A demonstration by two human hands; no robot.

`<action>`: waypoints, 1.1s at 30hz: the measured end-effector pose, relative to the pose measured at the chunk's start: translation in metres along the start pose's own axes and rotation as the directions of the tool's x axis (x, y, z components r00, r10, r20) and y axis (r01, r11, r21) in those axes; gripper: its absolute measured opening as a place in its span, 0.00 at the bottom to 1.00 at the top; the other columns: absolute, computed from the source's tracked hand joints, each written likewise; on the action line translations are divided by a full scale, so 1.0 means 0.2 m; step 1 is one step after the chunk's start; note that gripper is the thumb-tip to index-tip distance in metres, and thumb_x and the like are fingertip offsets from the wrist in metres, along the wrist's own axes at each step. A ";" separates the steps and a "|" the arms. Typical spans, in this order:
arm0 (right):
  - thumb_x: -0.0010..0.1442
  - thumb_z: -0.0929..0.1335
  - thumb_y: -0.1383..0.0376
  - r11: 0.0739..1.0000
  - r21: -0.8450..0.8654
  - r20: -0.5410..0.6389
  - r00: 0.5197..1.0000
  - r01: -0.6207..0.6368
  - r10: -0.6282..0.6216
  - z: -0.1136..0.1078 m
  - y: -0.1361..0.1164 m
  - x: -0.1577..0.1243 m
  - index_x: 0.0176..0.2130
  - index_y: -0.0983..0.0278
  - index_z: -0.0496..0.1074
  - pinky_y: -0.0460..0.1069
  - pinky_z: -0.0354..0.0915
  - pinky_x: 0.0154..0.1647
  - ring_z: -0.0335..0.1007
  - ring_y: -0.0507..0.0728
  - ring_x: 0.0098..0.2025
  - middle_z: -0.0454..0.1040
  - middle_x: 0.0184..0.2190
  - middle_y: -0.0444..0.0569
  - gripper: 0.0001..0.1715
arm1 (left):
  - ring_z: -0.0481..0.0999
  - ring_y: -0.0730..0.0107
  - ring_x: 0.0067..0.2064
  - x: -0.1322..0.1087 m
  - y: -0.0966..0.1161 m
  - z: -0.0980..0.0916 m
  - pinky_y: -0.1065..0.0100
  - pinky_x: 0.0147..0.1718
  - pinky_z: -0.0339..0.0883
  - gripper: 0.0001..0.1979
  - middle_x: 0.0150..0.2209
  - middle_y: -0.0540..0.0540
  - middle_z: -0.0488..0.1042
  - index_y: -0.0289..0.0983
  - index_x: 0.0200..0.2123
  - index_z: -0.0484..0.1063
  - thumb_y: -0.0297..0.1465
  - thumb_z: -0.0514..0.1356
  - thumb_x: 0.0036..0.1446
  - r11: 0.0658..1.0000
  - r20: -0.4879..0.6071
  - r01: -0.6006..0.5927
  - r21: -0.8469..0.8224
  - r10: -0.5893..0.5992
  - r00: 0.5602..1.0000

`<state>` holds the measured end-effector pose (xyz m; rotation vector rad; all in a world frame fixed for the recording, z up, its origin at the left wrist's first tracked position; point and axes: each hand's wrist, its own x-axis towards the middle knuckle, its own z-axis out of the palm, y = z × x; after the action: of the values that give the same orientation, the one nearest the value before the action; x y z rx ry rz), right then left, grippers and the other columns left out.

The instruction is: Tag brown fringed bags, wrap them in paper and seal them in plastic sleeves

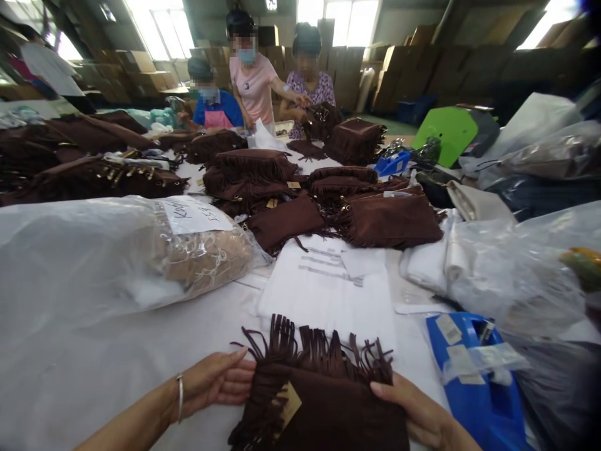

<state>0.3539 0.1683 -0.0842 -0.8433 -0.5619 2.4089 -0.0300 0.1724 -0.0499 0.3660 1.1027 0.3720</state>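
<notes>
The dark-brown fringed bag [347,407] is lying nearest, tag [290,404] up, between separated hands. The right hand [417,406] is gripping its right edge; the left hand [231,379] is touching the left, closure unclear. Even support should be keeping the fringe [314,347] untangled. White material [323,300] is lying beyond, then brown bags [394,219].
</notes>
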 end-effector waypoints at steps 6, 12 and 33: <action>0.57 0.68 0.61 0.999 0.044 0.002 1.000 -0.029 0.028 -0.05 -0.01 0.01 0.49 0.73 0.70 0.57 0.55 0.59 0.68 0.62 0.52 0.75 0.45 0.59 0.23 | 0.74 0.54 0.48 0.12 0.06 0.12 0.61 0.50 0.65 0.30 0.40 0.38 0.78 0.32 0.37 0.74 0.55 0.56 0.51 1.000 0.277 0.014 0.019 -0.019 0.961; 0.60 0.55 0.40 0.977 0.139 0.061 0.986 -0.162 0.155 -0.11 -0.07 0.14 0.42 0.74 0.72 0.53 0.56 0.59 0.69 0.60 0.51 0.75 0.42 0.61 0.42 | 0.67 0.51 0.56 0.32 0.19 0.22 0.60 0.56 0.58 0.32 0.47 0.39 0.75 0.31 0.42 0.73 0.54 0.58 0.48 0.999 0.327 -0.035 0.031 0.023 0.945; 0.68 0.54 0.57 0.255 -0.829 0.365 0.827 0.498 -0.428 0.28 0.24 -0.19 0.46 0.59 0.74 0.52 0.57 0.59 0.67 0.54 0.53 0.76 0.45 0.48 0.23 | 0.58 0.61 0.62 0.19 -0.38 0.15 0.52 0.61 0.50 0.19 0.60 0.49 0.59 0.54 0.57 0.61 0.36 0.44 0.65 -0.031 0.780 -0.804 0.594 0.267 0.566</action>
<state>0.3268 0.0961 -0.0525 -0.7898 -1.9730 1.4031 0.0196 0.1207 -0.1023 2.0653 0.4580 0.2516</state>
